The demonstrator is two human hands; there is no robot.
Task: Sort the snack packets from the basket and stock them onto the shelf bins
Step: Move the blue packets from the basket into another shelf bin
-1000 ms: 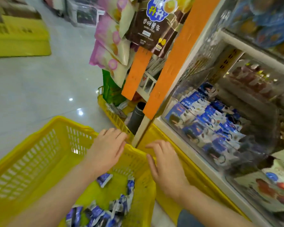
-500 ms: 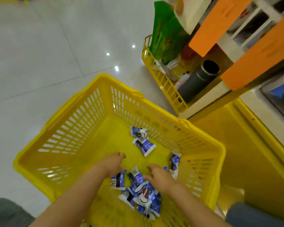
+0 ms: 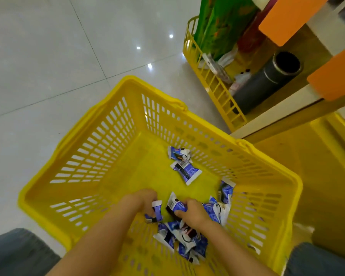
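A yellow plastic basket (image 3: 112, 140) stands on the floor below me, with several small blue-and-white snack packets on its bottom. Both my hands are down inside it. My left hand (image 3: 141, 202) pinches one blue packet (image 3: 157, 212) at the near middle. My right hand (image 3: 193, 214) curls round another blue packet (image 3: 175, 205) just to the right. A heap of packets (image 3: 183, 240) lies under my right wrist. Two more packets (image 3: 184, 168) lie apart toward the far side, and one (image 3: 225, 191) leans on the right wall. The shelf bins are out of view.
A yellow wire rack (image 3: 213, 84) at the upper right holds a green bag (image 3: 221, 22) and a dark cylinder (image 3: 267, 80). Orange shelf panels (image 3: 287, 18) overhang it. The yellow shelf base (image 3: 317, 166) is on the right, white tiled floor (image 3: 48, 56) on the left.
My view dropped from the shelf to the basket. Both hands went from the basket rim down to the packets, and each has closed its fingers on one packet.
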